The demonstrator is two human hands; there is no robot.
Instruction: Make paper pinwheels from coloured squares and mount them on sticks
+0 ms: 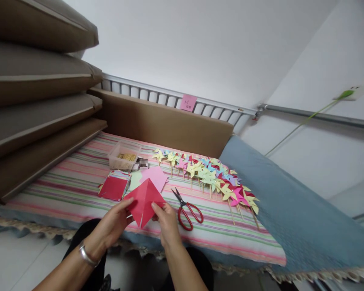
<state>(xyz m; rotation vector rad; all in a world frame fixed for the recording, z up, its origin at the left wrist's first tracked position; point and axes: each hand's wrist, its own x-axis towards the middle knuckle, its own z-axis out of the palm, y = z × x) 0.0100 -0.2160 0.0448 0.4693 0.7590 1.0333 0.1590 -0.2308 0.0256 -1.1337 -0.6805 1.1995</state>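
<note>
Between my two hands I hold a square of red paper (144,199), turned corner-up, with a crease down its middle and a slit at the lower corner. My left hand (117,216) pinches its left corner; my right hand (164,216) grips the right side with the thumb on top. Red-handled scissors (186,210) lie partly spread just right of my right hand. A stack of coloured paper squares, a red one (113,187) on top, sits beyond my left hand. Pink paper (157,176) and pale green paper (135,179) lie behind the held sheet.
Many paper pinwheels (208,176) on sticks spread across the striped cloth (87,184) to the right. A clear plastic box (117,162) holds thin sticks. Stacked cushions (42,81) rise at left; a brown board (157,121) stands before the radiator (136,92).
</note>
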